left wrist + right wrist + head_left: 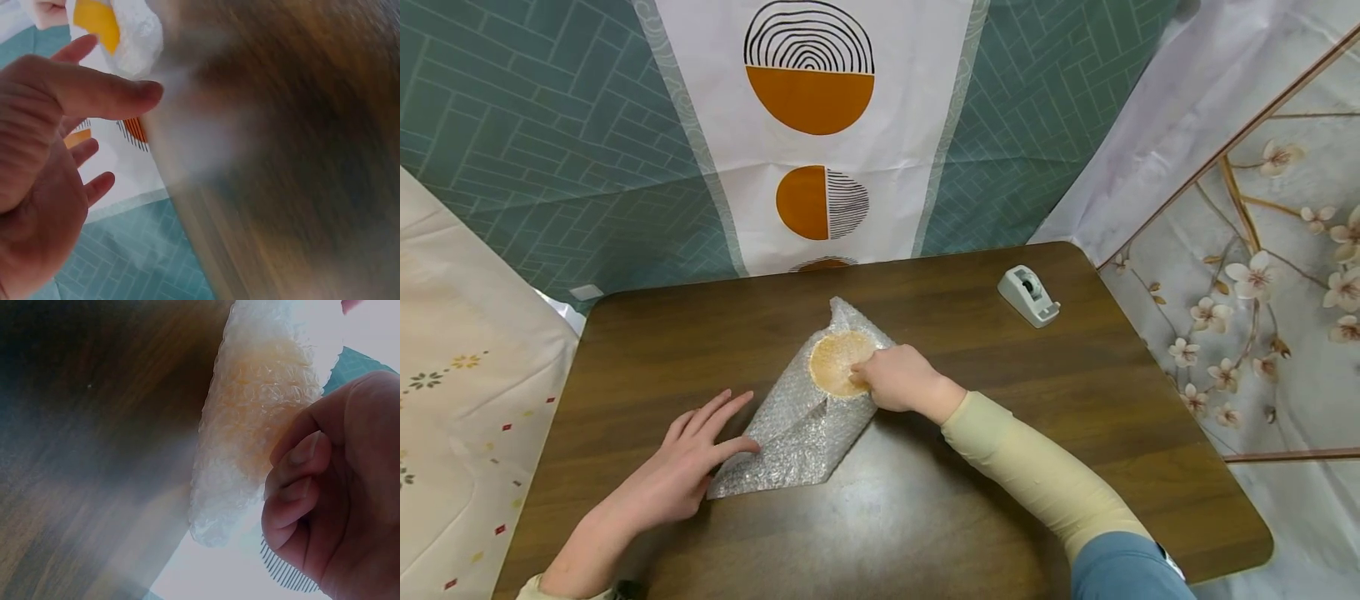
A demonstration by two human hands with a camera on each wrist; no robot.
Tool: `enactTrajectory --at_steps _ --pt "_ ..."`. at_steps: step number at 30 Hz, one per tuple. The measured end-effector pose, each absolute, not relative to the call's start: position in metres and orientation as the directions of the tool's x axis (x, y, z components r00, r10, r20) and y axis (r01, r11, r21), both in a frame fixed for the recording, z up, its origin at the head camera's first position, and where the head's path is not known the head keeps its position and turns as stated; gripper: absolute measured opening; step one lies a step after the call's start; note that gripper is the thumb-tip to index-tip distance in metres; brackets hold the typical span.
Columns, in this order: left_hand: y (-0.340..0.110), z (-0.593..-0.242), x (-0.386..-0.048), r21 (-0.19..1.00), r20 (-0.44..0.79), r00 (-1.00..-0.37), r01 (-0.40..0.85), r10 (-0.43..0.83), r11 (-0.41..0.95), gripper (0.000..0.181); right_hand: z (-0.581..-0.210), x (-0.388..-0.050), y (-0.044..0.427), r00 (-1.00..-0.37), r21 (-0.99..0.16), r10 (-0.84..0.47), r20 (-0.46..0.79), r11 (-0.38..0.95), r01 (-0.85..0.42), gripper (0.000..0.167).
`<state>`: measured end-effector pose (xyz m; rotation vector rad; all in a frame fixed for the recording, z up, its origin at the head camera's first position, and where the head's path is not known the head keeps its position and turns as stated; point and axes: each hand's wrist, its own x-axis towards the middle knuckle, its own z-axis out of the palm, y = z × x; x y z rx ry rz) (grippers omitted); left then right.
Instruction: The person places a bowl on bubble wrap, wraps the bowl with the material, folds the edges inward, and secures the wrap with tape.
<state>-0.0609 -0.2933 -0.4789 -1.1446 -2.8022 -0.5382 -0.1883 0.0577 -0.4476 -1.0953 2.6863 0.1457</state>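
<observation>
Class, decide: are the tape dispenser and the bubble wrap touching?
Apart. The head view shows brown tabletop between the tape dispenser and the bubble wrap.

super shiny, bumpy plastic bubble wrap [801, 421], wood-grain tabletop [925, 517] with a soft gloss, smooth plastic-looking tape dispenser [1026, 298], kinda creased cloth backdrop [820, 150]

The tabletop [1000, 375] is offering passage between the right forearm [1045, 483] and the far-right tape dispenser [1028, 296]. Bubble wrap [797, 421] is obstructing the middle.
</observation>
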Motion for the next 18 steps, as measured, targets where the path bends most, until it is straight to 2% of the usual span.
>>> enactTrajectory --at_steps 4,10,18 --pt "-0.296 -0.479 -0.061 0.284 0.177 -0.706 0.704 0.686 0.651 0.073 -0.448 -0.19 0.057 -0.697 -0.027 -0.665 -0.268 0.729 -0.684 0.062" --pt "-0.302 -0.477 -0.062 0.338 0.188 -0.684 0.719 0.705 0.607 0.056 -0.447 -0.192 0.054 -0.701 -0.053 -0.649 -0.296 0.744 -0.666 0.06" --pt "-0.309 -0.47 -0.062 0.352 0.249 -0.668 0.737 0.702 0.577 0.05 -0.444 -0.193 0.051 -0.72 -0.043 -0.605 -0.34 0.775 -0.63 0.057"
